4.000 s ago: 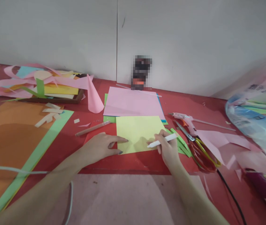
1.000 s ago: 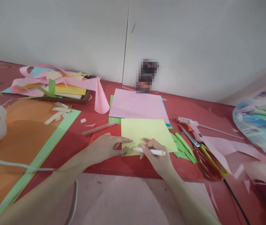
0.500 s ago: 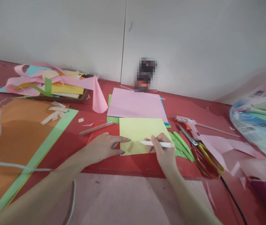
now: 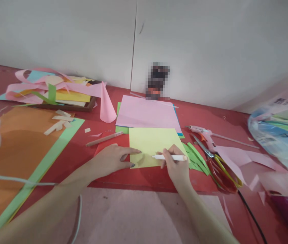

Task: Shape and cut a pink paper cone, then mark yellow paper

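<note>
A yellow sheet of paper (image 4: 154,140) lies in front of me, its far edge against a pink sheet (image 4: 146,112). My left hand (image 4: 114,157) rests at the yellow sheet's left edge with fingers stretched apart and fingertips on the paper. In my right hand (image 4: 178,166) is a white marker pen (image 4: 171,157), held nearly level with its tip pointing left, close over the sheet's middle. Whether the tip touches the paper I cannot tell. Green paper strips (image 4: 197,157) lie just right of the sheet. A brownish pen (image 4: 103,139) is beyond my left hand.
Scissors (image 4: 217,162) and a pink glue gun (image 4: 202,132) lie to the right, near a plastic bag (image 4: 273,135). A pink paper cone (image 4: 107,108) stands beside a tray (image 4: 83,106) of paper scraps. Orange sheets (image 4: 19,152) and a white cable (image 4: 32,182) are at left.
My right hand and the marker pen have shifted very slightly downward and to the left over the yellow sheet. My left hand stays in place.
</note>
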Motion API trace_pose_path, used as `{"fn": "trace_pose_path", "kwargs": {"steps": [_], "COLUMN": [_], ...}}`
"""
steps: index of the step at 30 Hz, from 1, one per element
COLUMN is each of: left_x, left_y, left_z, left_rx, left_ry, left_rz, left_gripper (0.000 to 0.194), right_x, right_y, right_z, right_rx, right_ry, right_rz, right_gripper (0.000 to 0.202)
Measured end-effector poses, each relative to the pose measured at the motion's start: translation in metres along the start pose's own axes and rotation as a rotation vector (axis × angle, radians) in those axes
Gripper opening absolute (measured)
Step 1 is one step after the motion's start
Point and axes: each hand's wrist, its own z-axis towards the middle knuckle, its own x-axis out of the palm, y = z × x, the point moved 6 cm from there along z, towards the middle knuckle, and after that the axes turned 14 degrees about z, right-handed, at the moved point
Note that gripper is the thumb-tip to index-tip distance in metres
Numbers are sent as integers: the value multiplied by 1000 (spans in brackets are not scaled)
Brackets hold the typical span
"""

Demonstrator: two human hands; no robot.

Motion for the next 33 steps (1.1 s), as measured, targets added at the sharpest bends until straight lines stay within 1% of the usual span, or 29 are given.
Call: {"fn": "trace_pose_path", "kwargs": {"steps": [3, 5, 9, 12, 19, 24, 26, 29, 33], "left_x": [-1, 0, 2, 2, 2, 4, 3, 3, 3], "left_y": [0, 0, 1, 1, 2, 3, 3, 3, 3], "left_z": [0, 0, 1, 1, 1, 3, 3, 2, 2], "left_rx": [-5, -5, -2, -5, -1, 6, 7, 0, 4], "left_ry": [-2, 2, 13, 14, 1, 5, 3, 3, 7], "left_rz": [4, -4, -21, -20, -6, 9, 7, 10, 10], "left_gripper": [40, 40, 42, 43, 43, 42, 42, 41, 42], "right_x": [-1, 0, 5, 8, 6, 13, 15, 12, 2], "right_y": [-2, -2, -1, -1, 0, 2, 2, 1, 1], "right_z": [1, 1, 1, 0, 0, -4, -5, -4, -2], "right_rx": [19, 26, 39, 50, 20, 12, 10, -1, -15], "right_ry": [-1, 24, 100, 123, 113, 220, 236, 190, 28], "right_rz": [66, 76, -3, -25, -22, -96, -110, -117, -102], "right_gripper": [31, 30, 30, 30, 30, 28, 28, 28, 30]}}
